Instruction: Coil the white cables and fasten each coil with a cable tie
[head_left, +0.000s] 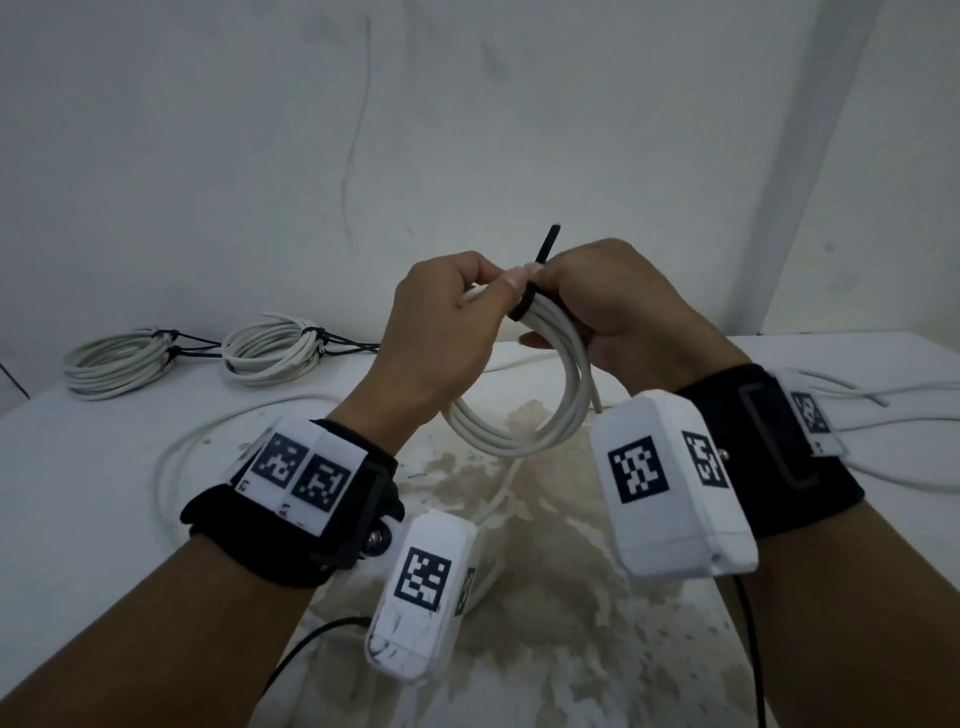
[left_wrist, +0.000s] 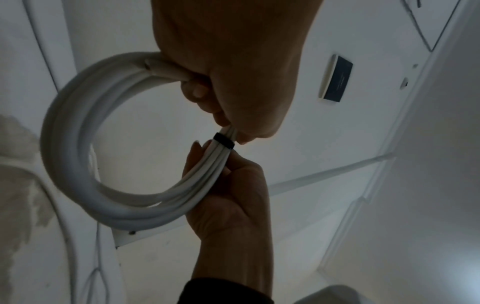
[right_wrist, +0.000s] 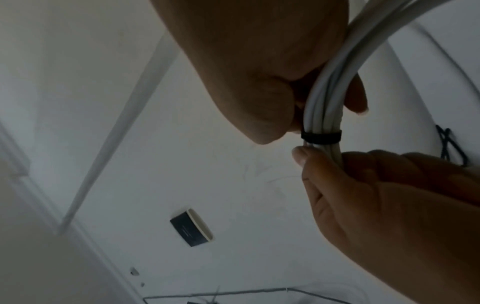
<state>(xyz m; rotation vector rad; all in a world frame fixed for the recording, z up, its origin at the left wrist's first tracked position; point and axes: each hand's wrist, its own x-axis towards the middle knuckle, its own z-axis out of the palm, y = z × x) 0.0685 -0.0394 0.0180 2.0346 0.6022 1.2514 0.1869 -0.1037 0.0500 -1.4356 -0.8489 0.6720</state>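
**Coil held upright over a stained white surface, black tie wrapped at its top**

White and blotched with a brown stain, the surface (head_left: 93, 467) fills the lower part of the head view, with a pale wall behind it. Nearest, above the stain, both hands hold a white cable coil (head_left: 524, 415) in the air. The coil stands on edge, its ring hanging down from the hands, and one cut end (head_left: 597, 402) points down on the right side.

At the coil's top, a black cable tie (head_left: 522, 306) wraps across the bundled strands; its free tail (head_left: 545, 247) sticks up and slightly away from the person. The left hand (head_left: 447, 332) closes its grip round the strands just left of the tie, thumb tip next to the band. The right hand (head_left: 618, 312) curls round the strands on the other side, fingertips pinched at the tie's base.

Under the hands, a loose white cable (head_left: 176, 457) curves over the surface to the left, and more loose cables (head_left: 893, 447) lie to the right.

Farther back on the left, two finished coils (head_left: 119, 361) (head_left: 270, 351) lie flat side by side, each bound with black ties whose tails point right.
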